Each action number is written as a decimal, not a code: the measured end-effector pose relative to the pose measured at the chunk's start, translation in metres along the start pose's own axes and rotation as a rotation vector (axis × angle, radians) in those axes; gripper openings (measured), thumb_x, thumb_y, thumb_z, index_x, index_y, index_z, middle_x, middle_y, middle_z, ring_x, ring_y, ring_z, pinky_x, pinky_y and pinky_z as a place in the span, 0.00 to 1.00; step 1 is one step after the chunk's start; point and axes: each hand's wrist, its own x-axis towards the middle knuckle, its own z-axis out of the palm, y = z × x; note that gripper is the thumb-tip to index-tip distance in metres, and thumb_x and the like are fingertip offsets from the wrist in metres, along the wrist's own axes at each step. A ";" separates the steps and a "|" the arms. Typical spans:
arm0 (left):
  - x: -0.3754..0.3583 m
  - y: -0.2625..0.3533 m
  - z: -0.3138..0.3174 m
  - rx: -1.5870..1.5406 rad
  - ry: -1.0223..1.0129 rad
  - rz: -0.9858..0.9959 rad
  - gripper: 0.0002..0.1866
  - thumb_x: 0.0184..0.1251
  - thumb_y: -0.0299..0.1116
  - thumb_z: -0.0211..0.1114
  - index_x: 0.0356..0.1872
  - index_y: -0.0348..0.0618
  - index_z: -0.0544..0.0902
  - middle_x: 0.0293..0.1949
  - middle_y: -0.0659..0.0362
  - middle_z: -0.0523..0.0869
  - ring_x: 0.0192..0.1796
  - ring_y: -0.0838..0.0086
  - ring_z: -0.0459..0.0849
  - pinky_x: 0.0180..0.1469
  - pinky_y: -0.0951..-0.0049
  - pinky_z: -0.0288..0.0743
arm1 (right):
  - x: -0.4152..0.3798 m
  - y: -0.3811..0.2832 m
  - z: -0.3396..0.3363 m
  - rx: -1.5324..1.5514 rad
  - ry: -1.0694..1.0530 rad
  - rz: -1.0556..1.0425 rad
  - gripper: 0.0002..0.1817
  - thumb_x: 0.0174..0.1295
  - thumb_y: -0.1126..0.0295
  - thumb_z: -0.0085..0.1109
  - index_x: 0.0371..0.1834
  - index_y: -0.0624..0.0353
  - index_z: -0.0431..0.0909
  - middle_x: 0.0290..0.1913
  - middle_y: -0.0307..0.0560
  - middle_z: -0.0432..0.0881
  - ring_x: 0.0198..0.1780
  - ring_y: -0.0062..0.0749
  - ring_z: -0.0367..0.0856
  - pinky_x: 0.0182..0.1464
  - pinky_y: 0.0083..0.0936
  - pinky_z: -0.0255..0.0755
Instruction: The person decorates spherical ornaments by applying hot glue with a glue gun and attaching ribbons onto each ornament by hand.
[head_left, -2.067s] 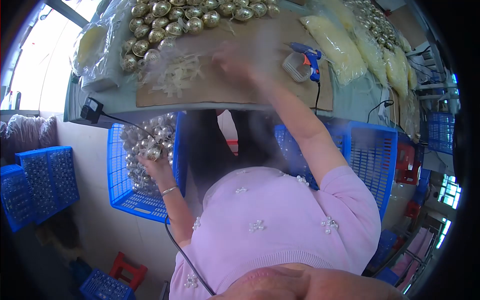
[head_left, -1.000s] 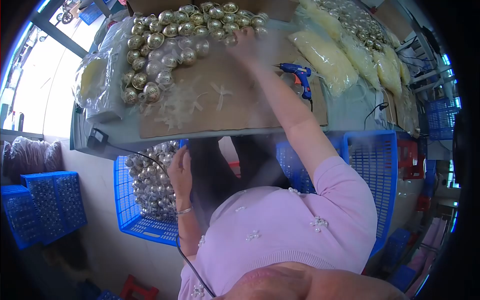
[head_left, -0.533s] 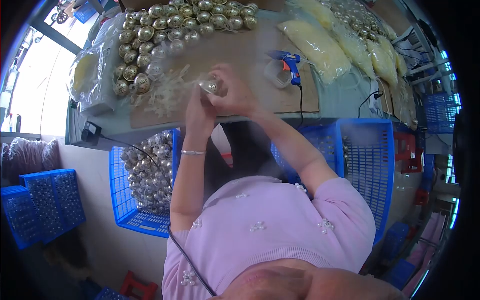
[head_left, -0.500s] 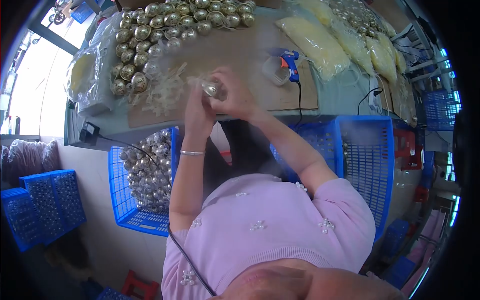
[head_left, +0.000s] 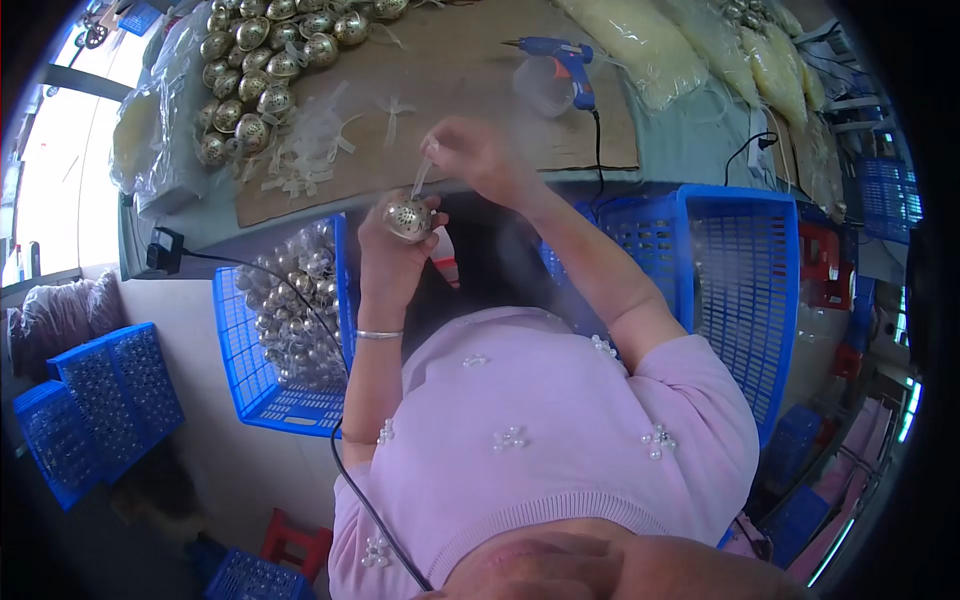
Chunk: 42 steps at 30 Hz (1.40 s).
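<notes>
A silvery-gold ball ornament [head_left: 408,221] with a perforated pattern rests in the fingers of my left hand [head_left: 385,255], just in front of the table edge. Above it, my right hand [head_left: 485,160] pinches the upper end of a pale translucent ribbon [head_left: 424,176], which runs down to the top of the ball. On the brown board [head_left: 450,90] lie a heap of loose translucent ribbons [head_left: 305,150] and a single ribbon [head_left: 395,112] apart from them. Many similar ball ornaments [head_left: 255,70] are gathered at the back left.
A blue glue gun [head_left: 565,62] with a cable lies beside a clear plastic tub [head_left: 540,88]. Bags of pale yellow material [head_left: 650,50] sit at the back right. Below the table, a blue crate [head_left: 230,340] holds ball ornaments; more blue crates [head_left: 745,300] stand right.
The hands were close together around the ball over the board. Now my left hand has lowered the ball toward me, and my right hand has risen off it, drawing the ribbon upward.
</notes>
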 end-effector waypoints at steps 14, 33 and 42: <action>-0.018 -0.041 -0.011 -0.230 0.122 -0.070 0.18 0.75 0.36 0.51 0.62 0.44 0.68 0.52 0.52 0.79 0.48 0.62 0.84 0.42 0.71 0.79 | -0.035 0.002 -0.001 -0.001 -0.090 0.152 0.05 0.64 0.71 0.61 0.36 0.62 0.82 0.30 0.35 0.81 0.32 0.15 0.74 0.35 0.16 0.69; -0.018 -0.008 0.025 -0.125 0.132 0.125 0.32 0.74 0.31 0.43 0.77 0.55 0.48 0.54 0.54 0.78 0.43 0.74 0.80 0.39 0.73 0.77 | -0.056 0.012 0.030 -0.192 0.044 -0.171 0.03 0.58 0.76 0.64 0.33 0.62 0.79 0.45 0.45 0.72 0.45 0.33 0.75 0.49 0.26 0.70; -0.001 -0.022 0.028 -0.195 0.108 0.158 0.38 0.70 0.29 0.59 0.76 0.62 0.51 0.55 0.51 0.79 0.48 0.66 0.84 0.40 0.67 0.85 | -0.057 0.012 0.010 -0.178 0.143 -0.202 0.05 0.60 0.76 0.62 0.38 0.62 0.79 0.43 0.45 0.75 0.41 0.32 0.77 0.42 0.25 0.73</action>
